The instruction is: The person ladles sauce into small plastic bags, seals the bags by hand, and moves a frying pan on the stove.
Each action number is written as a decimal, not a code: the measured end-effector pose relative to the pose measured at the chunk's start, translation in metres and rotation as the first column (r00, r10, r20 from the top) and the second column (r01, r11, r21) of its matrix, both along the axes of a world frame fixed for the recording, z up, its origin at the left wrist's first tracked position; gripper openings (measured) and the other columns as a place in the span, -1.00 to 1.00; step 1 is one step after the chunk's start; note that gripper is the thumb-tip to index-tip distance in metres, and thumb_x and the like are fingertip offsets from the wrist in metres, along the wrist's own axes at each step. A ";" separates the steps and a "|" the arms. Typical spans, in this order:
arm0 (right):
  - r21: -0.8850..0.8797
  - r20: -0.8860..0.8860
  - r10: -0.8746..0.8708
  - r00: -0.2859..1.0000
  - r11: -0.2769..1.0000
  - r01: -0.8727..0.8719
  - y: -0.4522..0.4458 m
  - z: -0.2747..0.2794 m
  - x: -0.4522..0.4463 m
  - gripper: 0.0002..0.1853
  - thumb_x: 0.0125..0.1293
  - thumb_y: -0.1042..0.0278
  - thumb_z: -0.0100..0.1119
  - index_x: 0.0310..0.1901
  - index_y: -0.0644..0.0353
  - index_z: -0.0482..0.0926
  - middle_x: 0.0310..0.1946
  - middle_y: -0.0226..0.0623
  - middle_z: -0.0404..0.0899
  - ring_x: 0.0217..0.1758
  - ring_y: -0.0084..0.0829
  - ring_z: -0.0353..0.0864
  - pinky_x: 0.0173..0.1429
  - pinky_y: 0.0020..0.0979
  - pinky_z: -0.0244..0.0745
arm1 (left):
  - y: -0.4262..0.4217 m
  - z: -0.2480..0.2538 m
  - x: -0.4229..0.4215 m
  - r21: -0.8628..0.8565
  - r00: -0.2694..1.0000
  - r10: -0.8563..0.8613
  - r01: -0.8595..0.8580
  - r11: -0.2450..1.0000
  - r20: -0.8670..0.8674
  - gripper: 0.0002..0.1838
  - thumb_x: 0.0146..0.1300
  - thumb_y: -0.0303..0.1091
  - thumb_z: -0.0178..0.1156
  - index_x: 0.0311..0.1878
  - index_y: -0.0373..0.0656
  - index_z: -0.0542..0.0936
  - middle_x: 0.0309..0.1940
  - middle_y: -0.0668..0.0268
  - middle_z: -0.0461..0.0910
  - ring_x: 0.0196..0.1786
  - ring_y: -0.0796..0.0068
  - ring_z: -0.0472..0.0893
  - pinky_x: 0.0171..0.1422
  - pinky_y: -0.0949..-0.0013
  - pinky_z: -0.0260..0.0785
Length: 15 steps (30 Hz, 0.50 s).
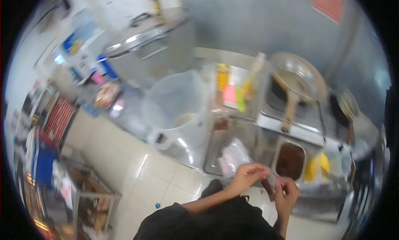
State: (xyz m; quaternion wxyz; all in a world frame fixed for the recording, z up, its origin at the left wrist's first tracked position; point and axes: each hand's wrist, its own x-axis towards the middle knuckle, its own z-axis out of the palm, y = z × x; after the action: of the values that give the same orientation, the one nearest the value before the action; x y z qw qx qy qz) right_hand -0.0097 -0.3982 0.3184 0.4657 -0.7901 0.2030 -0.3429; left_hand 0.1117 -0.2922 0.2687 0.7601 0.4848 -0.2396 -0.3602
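My left hand (250, 175) and my right hand (286, 192) are close together over the counter's front edge, fingers pinched. A thin, pale, see-through strip (274, 176) spans between their fingertips; blur hides what it is. Just below the left fingers hangs a dark brown, long narrow piece (267, 187); I cannot tell whether it is held. Beyond the hands stands a metal pan of dark brown contents (291, 160). To the left, a clear plastic bag with pinkish contents (234, 157) lies on a metal tray (213, 167).
A frying pan (297, 76) sits on the stove, its handle toward me. A large clear tub (174, 101) and a big steel pot (151, 53) stand left. Yellow bottle (223, 76) at the back, yellow item (318, 167) at right. A shelf rack (93, 198) stands on the floor.
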 end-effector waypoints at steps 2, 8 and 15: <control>-0.067 -0.112 0.057 0.992 0.996 -0.065 0.007 0.009 0.002 -0.89 0.12 0.46 0.18 -0.48 0.28 0.48 -0.65 -0.36 0.48 -0.60 -0.60 0.41 -0.47 -0.56 0.31 | 0.011 0.003 0.006 -0.017 0.999 0.047 -0.047 0.999 0.021 -0.86 0.17 -0.49 0.19 -0.22 -0.32 0.62 -0.32 0.31 0.62 -0.30 0.67 0.54 -0.20 0.59 0.38; -0.005 0.035 0.347 0.937 0.938 -0.347 0.033 -0.002 0.028 -0.70 0.27 0.21 0.10 -0.51 0.23 0.37 -0.68 -0.45 0.24 -0.57 -0.61 0.15 -0.49 -0.52 0.13 | 0.060 0.023 0.020 0.049 0.969 0.228 -0.233 0.971 0.090 -0.89 0.12 -0.39 0.27 -0.29 -0.19 0.66 -0.41 0.51 0.61 -0.50 0.90 0.32 -0.50 0.67 0.07; -0.128 -0.039 0.519 0.854 0.845 -0.520 0.047 -0.015 0.080 -0.90 0.15 0.45 0.06 -0.44 0.30 0.44 -0.63 -0.35 0.42 -0.59 -0.63 0.34 -0.52 -0.52 0.21 | 0.095 0.039 0.016 0.012 0.760 0.398 -0.470 0.882 0.514 -0.89 0.14 -0.40 0.23 -0.31 -0.23 0.60 -0.42 0.35 0.55 -0.36 0.50 0.44 -0.26 0.46 0.25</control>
State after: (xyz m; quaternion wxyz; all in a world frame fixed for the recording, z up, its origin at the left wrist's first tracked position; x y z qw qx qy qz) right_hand 0.0702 -0.3511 0.3039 0.4866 -0.8456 -0.0410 -0.2157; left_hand 0.1280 -0.1972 0.3078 0.6991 0.6550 -0.2818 -0.0526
